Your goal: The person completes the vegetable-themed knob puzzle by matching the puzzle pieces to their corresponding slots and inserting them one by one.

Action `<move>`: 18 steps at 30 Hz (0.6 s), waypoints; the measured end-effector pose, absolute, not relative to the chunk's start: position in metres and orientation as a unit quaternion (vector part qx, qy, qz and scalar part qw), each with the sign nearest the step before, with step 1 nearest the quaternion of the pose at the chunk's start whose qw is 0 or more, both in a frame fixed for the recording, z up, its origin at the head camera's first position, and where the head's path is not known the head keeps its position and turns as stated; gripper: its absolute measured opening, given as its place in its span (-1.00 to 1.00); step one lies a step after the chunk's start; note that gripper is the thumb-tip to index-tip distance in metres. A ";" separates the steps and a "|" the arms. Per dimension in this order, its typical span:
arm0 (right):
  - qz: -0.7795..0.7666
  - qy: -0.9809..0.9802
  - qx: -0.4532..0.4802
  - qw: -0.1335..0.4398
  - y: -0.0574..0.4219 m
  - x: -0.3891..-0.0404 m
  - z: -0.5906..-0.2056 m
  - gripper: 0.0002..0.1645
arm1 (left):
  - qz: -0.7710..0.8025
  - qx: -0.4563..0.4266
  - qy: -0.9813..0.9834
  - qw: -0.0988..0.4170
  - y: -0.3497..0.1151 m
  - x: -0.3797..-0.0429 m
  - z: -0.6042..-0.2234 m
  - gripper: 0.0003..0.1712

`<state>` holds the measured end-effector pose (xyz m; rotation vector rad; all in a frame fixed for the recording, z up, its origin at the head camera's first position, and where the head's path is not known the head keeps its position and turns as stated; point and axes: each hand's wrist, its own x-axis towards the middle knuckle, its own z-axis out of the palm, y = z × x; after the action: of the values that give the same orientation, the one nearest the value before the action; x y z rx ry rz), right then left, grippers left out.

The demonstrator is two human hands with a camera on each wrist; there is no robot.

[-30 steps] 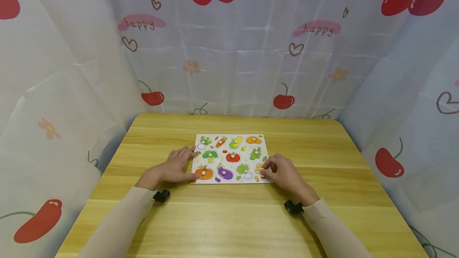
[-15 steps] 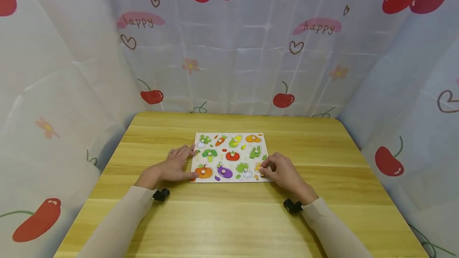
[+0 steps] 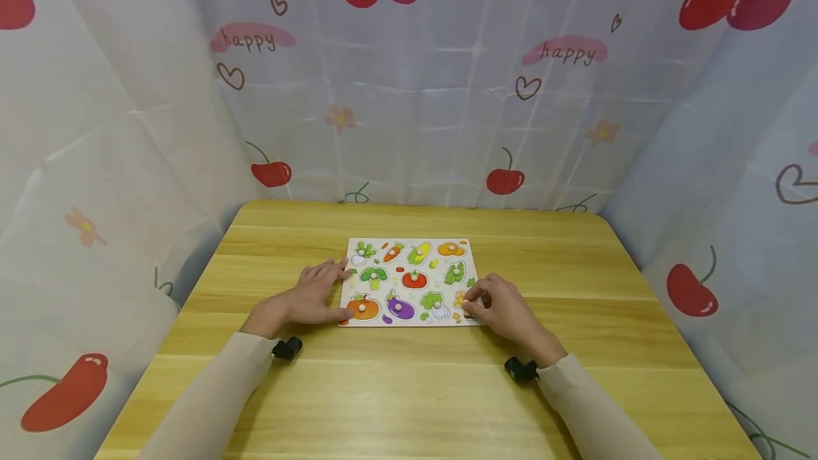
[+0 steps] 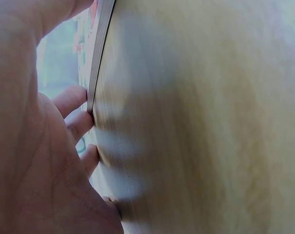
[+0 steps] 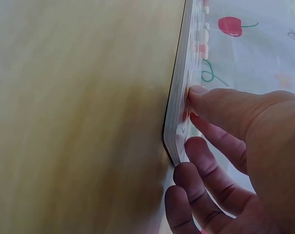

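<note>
A wooden knob puzzle board (image 3: pixel 395 287) with vegetable pieces lies flat on the table. Pumpkin (image 3: pixel 364 308), eggplant (image 3: pixel 402 309), tomato (image 3: pixel 415 280) and several other pieces sit in their cutouts. My left hand (image 3: pixel 309 297) rests at the board's left edge, fingers spread and fairly straight, thumb over the near-left corner by the pumpkin. At the near-right corner, my right hand (image 3: pixel 508 307) pinches a small yellow-orange puzzle piece (image 3: pixel 459 298) between thumb and index finger; the fingers hide most of it. The right wrist view shows the other fingertips curled beside the board's edge (image 5: pixel 174 117).
The wooden table (image 3: pixel 409 389) reaches around the board on all sides. A white curtain (image 3: pixel 415 148) printed with cherries stands behind the table and along both sides. Small black wrist cameras (image 3: pixel 287 348) sit at both cuffs.
Both hands and the board keep the same places. Only the head view shifts very slightly.
</note>
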<state>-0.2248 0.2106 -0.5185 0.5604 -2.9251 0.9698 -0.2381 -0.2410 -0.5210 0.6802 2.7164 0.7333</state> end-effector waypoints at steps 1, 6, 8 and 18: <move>0.309 -0.934 0.180 0.006 0.211 -0.225 -0.519 -0.93 | 0.252 0.233 0.931 0.124 -0.241 -0.238 -0.520 0.13; 0.305 -0.934 0.184 0.009 0.210 -0.226 -0.519 -0.93 | 0.249 0.233 0.932 0.123 -0.241 -0.238 -0.519 0.14; 0.305 -0.934 0.186 0.009 0.210 -0.226 -0.520 -0.92 | 0.247 0.233 0.932 0.124 -0.241 -0.239 -0.519 0.14; 0.312 -0.933 0.180 -0.005 0.211 -0.226 -0.520 -0.93 | 0.244 0.241 0.931 0.121 -0.241 -0.239 -0.518 0.14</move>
<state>-0.2259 0.2111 -0.5197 0.5680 -2.9399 0.9844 -0.2392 -0.2411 -0.5178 0.7040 2.7204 0.7128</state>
